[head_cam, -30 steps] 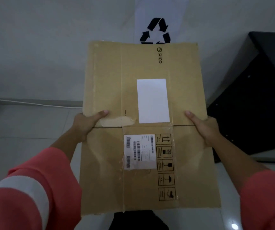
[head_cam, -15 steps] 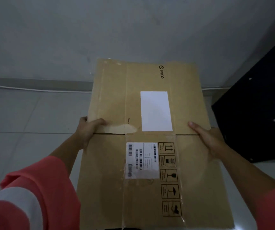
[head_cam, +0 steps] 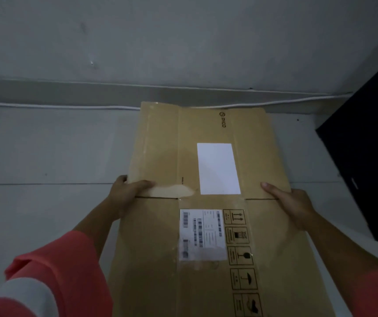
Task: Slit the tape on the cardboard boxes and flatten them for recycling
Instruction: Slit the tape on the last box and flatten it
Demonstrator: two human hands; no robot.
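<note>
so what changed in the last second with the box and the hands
The flattened cardboard box has come down from in front of the wall toward the floor, its far edge now near the white cable. Nothing was let go: the left hand and right hand still grip its side edges at the fold line.

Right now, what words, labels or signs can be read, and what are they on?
Logo on the box: blurred, perhaps "PICO".
White sticker: blank.
Barcode label: print too small to read.
Symbol column: up arrows, glass, umbrella; captions unreadable.
</note>
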